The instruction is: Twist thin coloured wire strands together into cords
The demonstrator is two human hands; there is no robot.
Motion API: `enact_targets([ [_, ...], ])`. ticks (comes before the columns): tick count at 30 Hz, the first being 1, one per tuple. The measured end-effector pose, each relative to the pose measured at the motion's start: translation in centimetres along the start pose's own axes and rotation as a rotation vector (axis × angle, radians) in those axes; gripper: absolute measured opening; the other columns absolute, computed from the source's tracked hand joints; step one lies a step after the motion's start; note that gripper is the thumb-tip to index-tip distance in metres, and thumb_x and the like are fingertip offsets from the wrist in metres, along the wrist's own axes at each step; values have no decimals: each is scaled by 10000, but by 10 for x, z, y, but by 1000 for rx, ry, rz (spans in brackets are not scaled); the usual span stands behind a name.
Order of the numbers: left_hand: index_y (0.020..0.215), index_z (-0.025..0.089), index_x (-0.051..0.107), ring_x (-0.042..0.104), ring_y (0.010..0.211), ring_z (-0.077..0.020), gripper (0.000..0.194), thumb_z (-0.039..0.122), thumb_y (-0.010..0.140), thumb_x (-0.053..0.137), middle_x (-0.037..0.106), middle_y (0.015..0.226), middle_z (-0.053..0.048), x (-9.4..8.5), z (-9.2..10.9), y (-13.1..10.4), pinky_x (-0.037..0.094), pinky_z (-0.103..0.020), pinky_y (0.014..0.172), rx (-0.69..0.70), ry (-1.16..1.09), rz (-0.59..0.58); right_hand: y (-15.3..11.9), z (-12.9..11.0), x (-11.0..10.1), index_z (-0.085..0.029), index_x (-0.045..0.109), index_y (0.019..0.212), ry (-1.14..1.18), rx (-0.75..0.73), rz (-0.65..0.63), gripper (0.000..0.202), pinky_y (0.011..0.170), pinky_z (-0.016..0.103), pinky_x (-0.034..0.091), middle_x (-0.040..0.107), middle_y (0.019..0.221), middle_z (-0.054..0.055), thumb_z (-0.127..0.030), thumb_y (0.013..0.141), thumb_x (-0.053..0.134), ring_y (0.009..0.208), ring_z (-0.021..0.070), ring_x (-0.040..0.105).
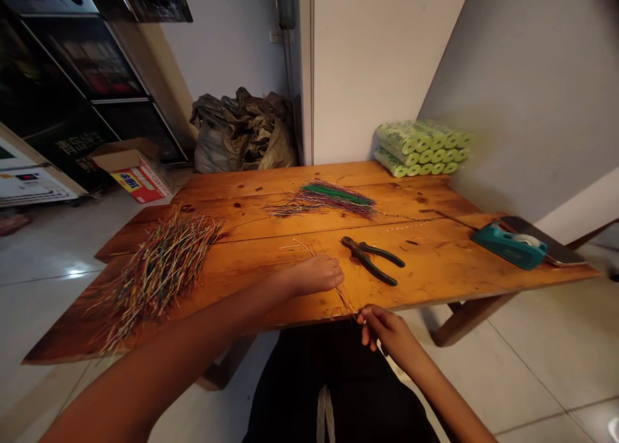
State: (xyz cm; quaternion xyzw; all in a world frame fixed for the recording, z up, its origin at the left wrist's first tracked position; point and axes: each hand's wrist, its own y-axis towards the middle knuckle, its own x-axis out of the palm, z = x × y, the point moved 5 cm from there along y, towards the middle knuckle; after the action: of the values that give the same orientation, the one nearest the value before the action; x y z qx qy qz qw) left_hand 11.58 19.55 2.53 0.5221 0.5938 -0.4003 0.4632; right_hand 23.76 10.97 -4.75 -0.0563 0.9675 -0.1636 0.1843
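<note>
My left hand (pixel 319 274) is closed over a few thin, tan wire strands (pixel 344 299) above the table's front edge. Their far ends stick out beyond the knuckles. At the near end of the same strands, my right hand (pixel 382 327) pinches them between thumb and fingertips, just off the table edge. Cutting pliers (pixel 373 267) with dark green handles lie right of my left hand, jaws slightly apart. A large loose heap of multicoloured wires (pixel 162 265) lies to the left. Farther back rests a bundle of green and purple wires (pixel 338 196).
The wooden table (pixel 261 236) also bears a teal tape dispenser (pixel 507 244) against a dark flat object (pixel 561 246), and a thin rod (pixel 452 216). Green-wrapped rolls (pixel 423 147) are stacked at the back. Beyond stand crumpled bags (pixel 242 133) and a cardboard box (pixel 138 172) on the floor.
</note>
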Motion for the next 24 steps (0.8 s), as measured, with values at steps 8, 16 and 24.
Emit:
enact_targets([
  [8,810,126,604,544,676,-168,208,72,871,412,655,744,-67,12,4,0,374,-291,584,13,0,8,0,-19,-11,-219,468,724,-420,-69,36,312,486,245,388,548,457,-24,-351,898,245,435,147,553],
  [16,977,125,568,561,847,-200,235,94,899,349,646,899,-86,8,3,3,407,-315,673,6,30,84,8,-49,-19,-188,609,899,-911,-157,51,248,602,322,390,697,759,131,-261,878,373,711,270,656],
  [24,838,114,614,568,766,-198,220,84,875,400,658,761,-82,16,3,10,409,-313,639,20,55,34,5,-61,-29,-175,650,838,-1028,-203,-22,351,607,350,420,706,767,151,-326,908,341,734,315,665],
])
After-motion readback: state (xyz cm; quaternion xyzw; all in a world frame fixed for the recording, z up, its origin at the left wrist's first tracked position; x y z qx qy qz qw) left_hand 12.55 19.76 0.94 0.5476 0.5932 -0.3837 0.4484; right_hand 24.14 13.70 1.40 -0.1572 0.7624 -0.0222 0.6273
